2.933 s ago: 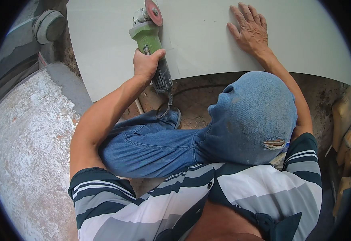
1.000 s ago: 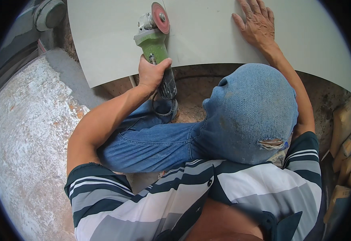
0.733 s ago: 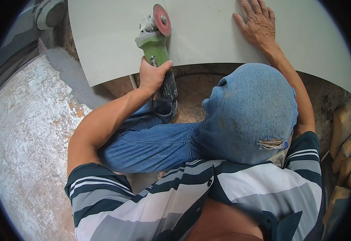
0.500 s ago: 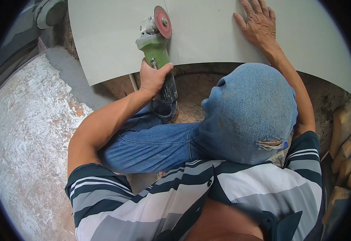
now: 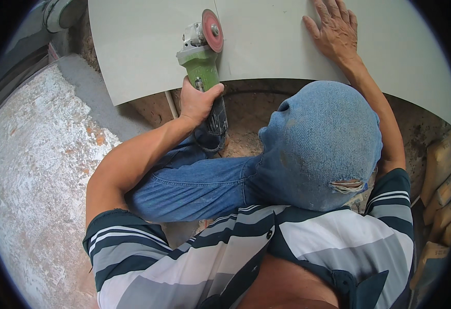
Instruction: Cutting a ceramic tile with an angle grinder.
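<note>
My left hand [image 5: 198, 101] is wrapped round the body of a green and black angle grinder [image 5: 203, 69], its thumb lying along the right side. A thin red cutting disc [image 5: 212, 31] stands on edge at the tool's far end, over a large pale board [image 5: 261, 41], close to a thin dark line that runs across it. Whether the disc touches the board, or spins, I cannot tell. My right hand [image 5: 336, 32] lies flat on the board farther right, fingers spread and pointing away from me.
My bent knee in blue jeans [image 5: 323, 144] rises between my arms, near the board's close edge. Dusty brown ground [image 5: 246, 103] shows beneath that edge. Several tan packages [image 5: 439, 175] are stacked at the far right. A whitish, worn surface [image 5: 40, 180] spreads along the left.
The grinder and my left hand sit very slightly farther right in the picture. My right hand keeps its place on the board.
</note>
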Demonstrator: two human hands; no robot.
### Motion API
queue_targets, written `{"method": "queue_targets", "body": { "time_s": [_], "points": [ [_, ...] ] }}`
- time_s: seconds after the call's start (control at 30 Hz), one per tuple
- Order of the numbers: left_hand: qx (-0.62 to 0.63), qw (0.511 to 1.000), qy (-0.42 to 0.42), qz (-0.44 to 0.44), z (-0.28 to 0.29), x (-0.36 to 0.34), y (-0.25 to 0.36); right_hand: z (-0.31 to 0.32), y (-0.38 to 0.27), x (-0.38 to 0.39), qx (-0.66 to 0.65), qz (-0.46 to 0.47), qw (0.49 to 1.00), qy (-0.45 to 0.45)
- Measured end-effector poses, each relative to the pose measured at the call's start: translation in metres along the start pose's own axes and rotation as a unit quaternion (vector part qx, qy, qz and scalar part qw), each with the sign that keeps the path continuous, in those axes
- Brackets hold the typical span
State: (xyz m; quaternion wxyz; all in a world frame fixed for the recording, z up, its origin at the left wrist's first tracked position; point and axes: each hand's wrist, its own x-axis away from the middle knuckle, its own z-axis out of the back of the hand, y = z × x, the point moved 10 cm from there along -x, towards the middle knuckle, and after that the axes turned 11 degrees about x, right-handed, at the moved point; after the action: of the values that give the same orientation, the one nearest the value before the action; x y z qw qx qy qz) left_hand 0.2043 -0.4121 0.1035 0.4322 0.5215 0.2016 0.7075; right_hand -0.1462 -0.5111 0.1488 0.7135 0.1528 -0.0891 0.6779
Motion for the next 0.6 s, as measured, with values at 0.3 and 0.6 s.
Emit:
{"method": "queue_targets", "body": {
  "time_s": [0.3, 0.6],
  "points": [
    [0.013, 0.999, -0.019, 0.027, 0.003, 0.0, 0.004, -0.002, 0.004, -0.002, -0.247, 0.132, 0.952, 0.121],
    [0.213, 0.977, -0.003, 0.019, 0.059, -0.039, 0.069, -0.022, -0.013, -0.005, -0.057, 0.092, 0.954, 0.279]
  ]
}}
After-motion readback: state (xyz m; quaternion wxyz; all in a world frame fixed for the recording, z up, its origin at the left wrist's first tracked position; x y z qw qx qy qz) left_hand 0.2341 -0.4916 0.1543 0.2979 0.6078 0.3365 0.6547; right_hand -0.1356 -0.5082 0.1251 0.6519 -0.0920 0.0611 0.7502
